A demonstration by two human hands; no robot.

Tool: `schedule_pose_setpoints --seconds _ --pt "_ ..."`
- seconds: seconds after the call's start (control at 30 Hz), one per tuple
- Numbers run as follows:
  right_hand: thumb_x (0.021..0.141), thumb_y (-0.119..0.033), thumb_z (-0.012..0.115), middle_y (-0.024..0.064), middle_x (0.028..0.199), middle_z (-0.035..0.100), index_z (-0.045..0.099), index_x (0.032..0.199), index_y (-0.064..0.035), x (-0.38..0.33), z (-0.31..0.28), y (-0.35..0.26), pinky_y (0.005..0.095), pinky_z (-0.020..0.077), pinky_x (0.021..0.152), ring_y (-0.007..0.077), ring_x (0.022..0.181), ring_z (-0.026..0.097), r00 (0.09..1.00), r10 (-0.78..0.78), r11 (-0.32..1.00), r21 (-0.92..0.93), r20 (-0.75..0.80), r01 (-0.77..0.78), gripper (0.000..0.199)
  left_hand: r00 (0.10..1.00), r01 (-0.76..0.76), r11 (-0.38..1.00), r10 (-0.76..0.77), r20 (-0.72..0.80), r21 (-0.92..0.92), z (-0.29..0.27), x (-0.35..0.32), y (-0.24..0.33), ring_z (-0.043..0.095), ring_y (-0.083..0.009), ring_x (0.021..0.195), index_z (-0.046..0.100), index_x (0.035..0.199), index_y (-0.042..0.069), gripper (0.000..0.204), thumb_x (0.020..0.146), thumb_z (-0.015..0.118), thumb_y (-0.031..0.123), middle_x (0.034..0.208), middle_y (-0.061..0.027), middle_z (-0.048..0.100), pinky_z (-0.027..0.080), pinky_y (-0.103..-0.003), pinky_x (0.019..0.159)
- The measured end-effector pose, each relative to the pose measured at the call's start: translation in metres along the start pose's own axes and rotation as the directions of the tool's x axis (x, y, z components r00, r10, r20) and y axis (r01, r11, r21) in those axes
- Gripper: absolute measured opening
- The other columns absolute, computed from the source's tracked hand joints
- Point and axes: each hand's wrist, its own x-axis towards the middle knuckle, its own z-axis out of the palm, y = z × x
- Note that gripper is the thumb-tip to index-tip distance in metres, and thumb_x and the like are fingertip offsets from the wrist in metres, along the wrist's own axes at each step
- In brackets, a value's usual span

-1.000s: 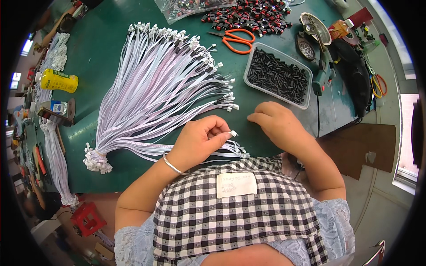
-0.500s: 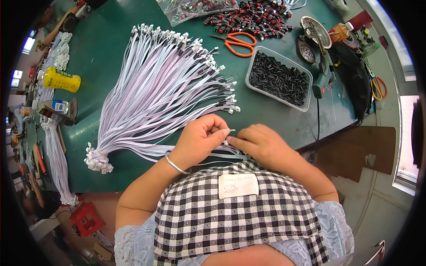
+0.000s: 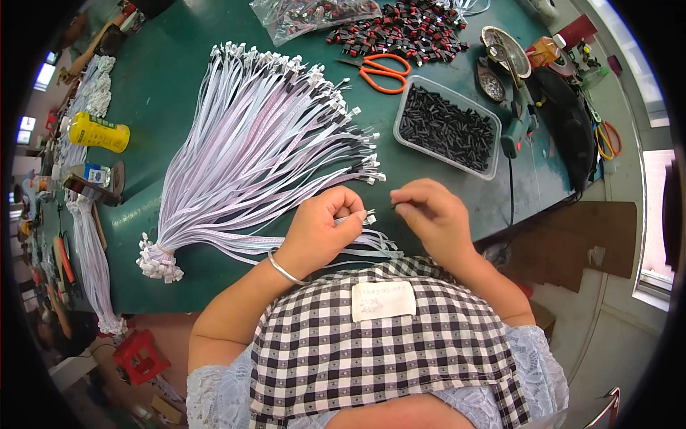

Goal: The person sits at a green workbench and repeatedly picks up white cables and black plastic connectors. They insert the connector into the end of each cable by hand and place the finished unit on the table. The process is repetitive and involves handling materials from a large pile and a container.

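My left hand is closed in a pinch on a thin white cable, whose stripped-looking wire end pokes out past the fingertips. A short gap to the right, my right hand is raised with thumb and fingers curled together; whatever lies between them, if anything, is too small to make out. A fanned bundle of white flat cables lies to the left, with small white connectors and some black sleeves at its far ends. Its near-left end is gathered into a clump of white connectors. A few loose cable ends lie beneath my hands.
A clear tub of short black tubes stands right of centre. Beyond it are orange-handled scissors, a pile of black-and-red parts and a plastic bag. A green hot-air-gun-like tool sits right; a yellow bottle left.
My right hand has drawn away from the cable end, up and to the right, leaving a gap between the hands. My left hand stays nearly in place, still pinching the cable.
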Motion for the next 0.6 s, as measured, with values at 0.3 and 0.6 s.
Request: schedule_pose_setpoints --seconds 0.3,0.6 --pt "0.086 -0.001 0.062 0.0058 0.089 0.062 0.059 0.099 0.0003 -0.003 0.014 0.004 0.023 0.0503 0.069 0.0117 0.078 0.062 0.944 0.311 0.823 0.465 0.111 -0.326 0.013 0.986 -0.068 0.99 0.085 -0.145 0.12 0.006 -0.002 0.002 0.046 -0.0051 0.049 0.061 0.08 0.002 0.008 0.078 0.064 0.009 0.06 -0.002 0.058 0.037 -0.022 0.047" --pt "0.088 -0.001 0.06 0.0043 0.09 0.062 0.059 0.099 0.0008 -0.001 0.014 0.01 0.0221 0.05 0.068 0.0094 0.078 0.061 0.945 0.312 0.825 0.466 0.094 -0.319 0.012 0.993 -0.076 0.981 0.091 -0.077 0.178 0.004 -0.002 0.006 0.05 -0.003 0.057 0.057 0.085 0.0 0.006 0.083 0.061 0.003 0.067 0.0 0.058 0.04 -0.019 0.052"
